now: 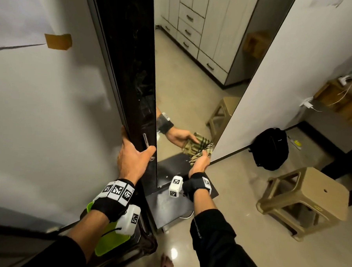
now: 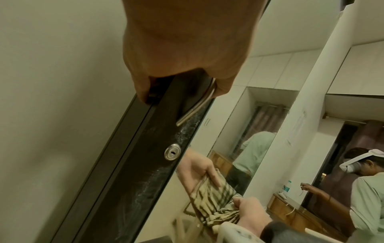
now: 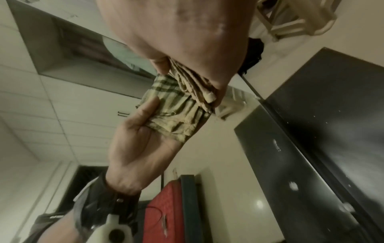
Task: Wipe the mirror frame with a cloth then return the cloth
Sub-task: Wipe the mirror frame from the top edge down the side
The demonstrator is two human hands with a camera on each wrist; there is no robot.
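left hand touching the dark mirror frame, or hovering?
Touching. In the head view the left hand wraps the dark mirror frame edge; the left wrist view shows fingers hooked round it with no gap.

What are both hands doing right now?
Left hand: grips the dark mirror frame by its edge.
Right hand: holds the checked cloth against the mirror's right edge.

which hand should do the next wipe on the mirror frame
Right. The right hand already grips the cloth against the mirror's lower right edge, while the left hand grips the dark frame, probably steadying it.
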